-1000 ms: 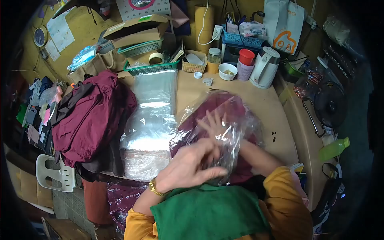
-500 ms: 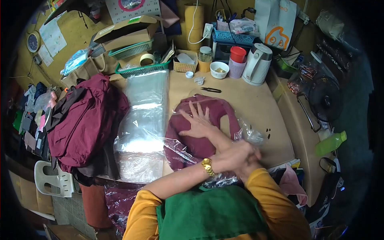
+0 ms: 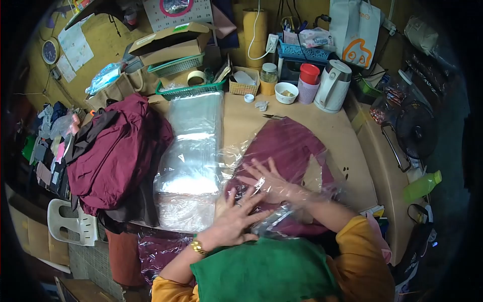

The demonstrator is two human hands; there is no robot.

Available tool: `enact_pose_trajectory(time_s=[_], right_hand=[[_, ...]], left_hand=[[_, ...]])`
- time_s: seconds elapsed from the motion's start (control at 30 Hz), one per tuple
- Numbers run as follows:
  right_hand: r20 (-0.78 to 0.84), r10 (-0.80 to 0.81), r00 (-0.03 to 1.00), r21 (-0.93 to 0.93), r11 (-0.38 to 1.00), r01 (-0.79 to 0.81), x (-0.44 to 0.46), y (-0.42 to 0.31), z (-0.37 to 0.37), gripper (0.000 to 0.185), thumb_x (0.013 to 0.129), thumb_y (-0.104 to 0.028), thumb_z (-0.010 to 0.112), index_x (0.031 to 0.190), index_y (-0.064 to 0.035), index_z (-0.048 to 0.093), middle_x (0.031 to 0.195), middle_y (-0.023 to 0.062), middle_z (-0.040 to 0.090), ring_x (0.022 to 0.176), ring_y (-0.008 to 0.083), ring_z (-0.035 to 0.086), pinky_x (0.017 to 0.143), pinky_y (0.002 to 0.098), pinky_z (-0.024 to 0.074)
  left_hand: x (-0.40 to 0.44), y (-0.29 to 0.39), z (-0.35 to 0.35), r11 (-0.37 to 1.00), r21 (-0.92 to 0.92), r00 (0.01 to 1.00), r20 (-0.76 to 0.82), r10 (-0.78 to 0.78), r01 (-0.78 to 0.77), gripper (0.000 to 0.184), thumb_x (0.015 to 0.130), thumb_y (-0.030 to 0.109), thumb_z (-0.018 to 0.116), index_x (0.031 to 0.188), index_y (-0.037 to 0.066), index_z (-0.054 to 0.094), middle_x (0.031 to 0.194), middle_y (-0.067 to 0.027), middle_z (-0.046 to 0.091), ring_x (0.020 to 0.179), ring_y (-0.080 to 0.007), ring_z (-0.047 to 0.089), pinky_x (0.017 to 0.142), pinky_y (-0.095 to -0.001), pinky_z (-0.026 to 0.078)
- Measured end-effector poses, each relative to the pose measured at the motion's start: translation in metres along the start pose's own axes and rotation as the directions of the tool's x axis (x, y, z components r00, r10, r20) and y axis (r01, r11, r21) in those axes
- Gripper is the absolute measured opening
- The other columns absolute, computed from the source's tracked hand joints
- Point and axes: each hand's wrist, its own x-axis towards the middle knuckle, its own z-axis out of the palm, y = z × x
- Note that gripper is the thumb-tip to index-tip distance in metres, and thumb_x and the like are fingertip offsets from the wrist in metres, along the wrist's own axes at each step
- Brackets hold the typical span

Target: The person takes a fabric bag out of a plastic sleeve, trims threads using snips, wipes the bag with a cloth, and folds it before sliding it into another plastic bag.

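In front of me lies a maroon garment (image 3: 289, 141), spread in a clear plastic bag (image 3: 282, 221) that wrinkles around its lower part. My right hand (image 3: 266, 181) rests on the garment with fingers spread; clear plastic appears to cover the hand and wrist, so it seems to be inside the bag. My left hand (image 3: 236, 216), below a gold watch, is spread over the bag's lower left edge beside the right hand. Neither hand grips anything visible. Left of them is a stack of flat clear plastic bags (image 3: 193, 131).
A heap of maroon and dark garments (image 3: 115, 156) covers the table's left side. Behind are small black snips (image 3: 274, 117), a white bowl (image 3: 286, 93), a red-lidded cup (image 3: 308, 85), an electric kettle (image 3: 333, 86) and green baskets (image 3: 188, 90). A white stool (image 3: 63, 221) stands lower left.
My left hand has left the right forearm and moved left onto the bag, opening out. My right hand has come nearer my body, and the garment has shifted and spread. The view has shifted slightly.
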Motion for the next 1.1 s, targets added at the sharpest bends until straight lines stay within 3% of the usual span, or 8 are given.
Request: enact_pose_trajectory(time_s=[0.13,0.37,0.57,0.77,0.9,0.97,1.03,1.1], right_hand=[[-0.184,0.529,0.829,0.06,0.847,-0.528,-0.012,0.038,-0.005,0.074,0.087,-0.045,0.063,0.15,-0.0157,0.036,0.157,0.019,0.025,0.146,0.0419,0.018,0.11,0.0736,0.0095],[-0.223,-0.117,0.968,0.069,0.988,0.135,-0.024,0.04,0.021,0.059,0.087,-0.028,0.065,0.142,-0.0129,0.047,0.153,0.0164,0.036,0.144,0.0388,0.025,0.116,0.0583,0.0204],[0.02,0.352,0.936,0.017,0.936,-0.353,0.044,0.047,-0.002,0.067,0.096,-0.049,0.048,0.155,-0.0291,0.022,0.163,0.0123,0.01,0.15,0.038,0.005,0.11,0.074,0.0068],[-0.289,0.592,0.753,0.132,0.803,-0.581,0.117,0.066,0.032,0.067,0.092,-0.058,0.049,0.15,-0.0269,0.034,0.158,0.0168,0.023,0.147,0.0426,0.012,0.104,0.0792,0.0083],[-0.24,0.232,0.943,0.43,0.896,-0.111,0.1,0.011,0.025,0.069,0.092,-0.053,0.053,0.148,-0.0155,0.037,0.155,0.0217,0.025,0.145,0.0447,0.016,0.11,0.072,0.0124],[-0.249,0.025,0.968,0.557,0.822,0.122,0.075,0.015,0.007,0.068,0.093,-0.05,0.055,0.149,-0.0172,0.038,0.155,0.0224,0.027,0.145,0.046,0.015,0.11,0.0716,0.0111],[-0.196,0.305,0.932,-0.008,0.95,-0.312,0.042,0.004,-0.026,0.066,0.093,-0.052,0.056,0.148,-0.0188,0.041,0.156,0.0233,0.024,0.146,0.0471,0.009,0.111,0.0702,0.0105],[-0.207,0.451,0.868,0.058,0.892,-0.449,0.026,0.008,0.001,0.068,0.092,-0.054,0.056,0.148,-0.0206,0.04,0.156,0.0243,0.023,0.146,0.0473,0.01,0.111,0.0693,0.0108]], left_hand=[[0.012,-0.015,0.06,0.994,-0.055,0.981,-0.173,0.085,-0.096,0.051,0.074,0.02,0.08,0.122,0.012,0.065,0.139,-0.0142,0.048,0.132,-0.0349,0.042,0.112,-0.0569,0.026],[0.037,-0.004,0.079,0.959,-0.282,0.958,-0.281,-0.052,-0.031,0.04,0.081,0.007,0.07,0.121,0.012,0.067,0.098,-0.0132,0.055,0.084,-0.027,0.057,0.07,-0.0369,0.05],[0.044,-0.008,0.086,0.786,-0.608,0.991,-0.124,0.044,-0.111,0.023,0.082,0.002,0.064,0.105,0.002,0.068,0.086,-0.0162,0.057,0.083,-0.0315,0.06,0.076,-0.039,0.05],[0.037,0.002,0.094,0.557,-0.826,0.986,0.01,0.169,-0.087,0.032,0.088,0.001,0.062,0.12,0.002,0.066,0.101,-0.0157,0.067,0.095,-0.0271,0.064,0.09,-0.0343,0.049],[0.022,0.006,0.042,0.442,-0.891,0.931,0.244,0.27,0.105,0.036,0.09,0.003,0.06,0.126,0.001,0.062,0.127,-0.0165,0.064,0.109,-0.0254,0.062,0.098,-0.0354,0.047],[-0.002,-0.018,0.016,0.568,-0.823,0.995,0.075,0.06,0.027,0.038,0.088,0.008,0.065,0.125,0.002,0.062,0.129,-0.0149,0.061,0.115,-0.028,0.058,0.097,-0.0377,0.047],[-0.013,-0.04,-0.002,0.714,-0.639,0.807,-0.24,-0.54,0.288,0.055,0.084,0.017,0.071,0.133,0.0,0.053,0.127,-0.0187,0.059,0.117,-0.0327,0.055,0.095,-0.0393,0.048],[-0.016,-0.091,0.011,0.78,-0.251,0.566,-0.567,-0.599,0.573,0.071,0.086,0.025,0.072,0.142,-0.004,0.039,0.116,-0.026,0.061,0.11,-0.0348,0.059,0.091,-0.0415,0.049]])
